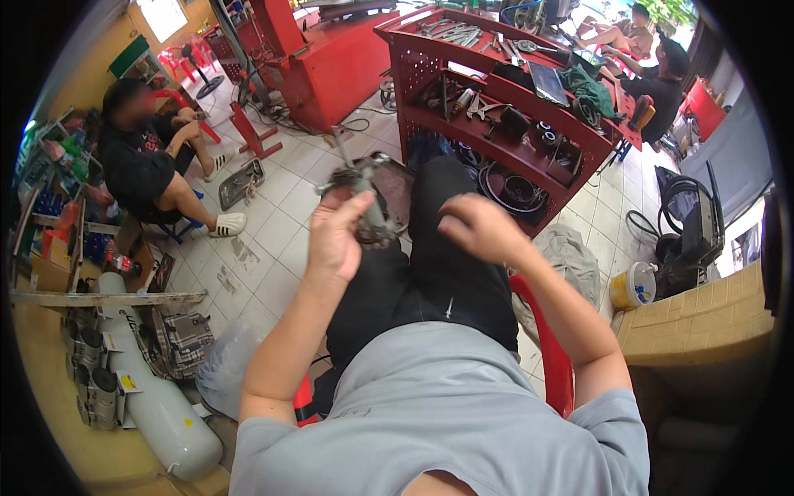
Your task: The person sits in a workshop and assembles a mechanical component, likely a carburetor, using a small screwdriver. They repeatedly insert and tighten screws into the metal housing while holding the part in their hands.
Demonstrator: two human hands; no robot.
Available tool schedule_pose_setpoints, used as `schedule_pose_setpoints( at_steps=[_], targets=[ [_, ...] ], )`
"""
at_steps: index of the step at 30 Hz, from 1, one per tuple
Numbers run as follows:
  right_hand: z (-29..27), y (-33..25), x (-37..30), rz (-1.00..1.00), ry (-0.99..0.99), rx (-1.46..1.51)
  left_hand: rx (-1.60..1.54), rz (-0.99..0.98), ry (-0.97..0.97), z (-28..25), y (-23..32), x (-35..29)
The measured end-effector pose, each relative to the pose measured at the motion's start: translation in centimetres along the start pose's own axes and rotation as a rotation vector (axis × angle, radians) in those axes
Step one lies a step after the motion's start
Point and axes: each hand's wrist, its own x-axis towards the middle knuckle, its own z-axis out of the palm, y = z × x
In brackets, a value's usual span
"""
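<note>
My left hand [341, 227] is closed around a grey metal mechanical part [374, 217], held above my left knee. A thin metal rod [342, 147] sticks up from the part's top; its exact kind is unclear. My right hand [481, 230] hovers over my right thigh, fingers curled inward; whatever they may hold is hidden. A shallow metal tray [395, 183] lies on the floor just beyond the part, partly covered by it. On my black trousers [413, 281] is a small, pale, thin mark or object [449, 307], too small to name.
A red tool cart [405, 83] with wrenches on top stands ahead. Another person [145, 153] sits at the left beside a tray of parts [241, 183]. A grey cylinder [161, 405] lies at lower left. At right are a bucket [633, 286] and a cardboard box [703, 318].
</note>
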Motion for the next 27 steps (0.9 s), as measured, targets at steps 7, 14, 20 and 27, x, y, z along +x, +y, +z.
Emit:
schedule_pose_setpoints(
  at_steps=[7, 14, 20, 27],
  targets=[
    [2.0, -4.7, -4.0, -0.293, -0.530, -0.111, 0.006, 0.019, 0.064, -2.3, 1.8, -0.1],
    [1.8, -4.5, -7.2, -0.269, -0.598, -0.319, -0.020, -0.040, -0.017, 0.2, 1.0, -0.6],
    [-1.5, -5.9, -3.0, -0.079, -0.137, 0.153, -0.022, -0.047, -0.061, 1.7, 1.3, -2.1],
    [-1.7, -8.8, 1.7, 0.246, 0.116, 1.291, -0.044, -0.057, -0.146, 3.8, 1.3, -3.3]
  ],
)
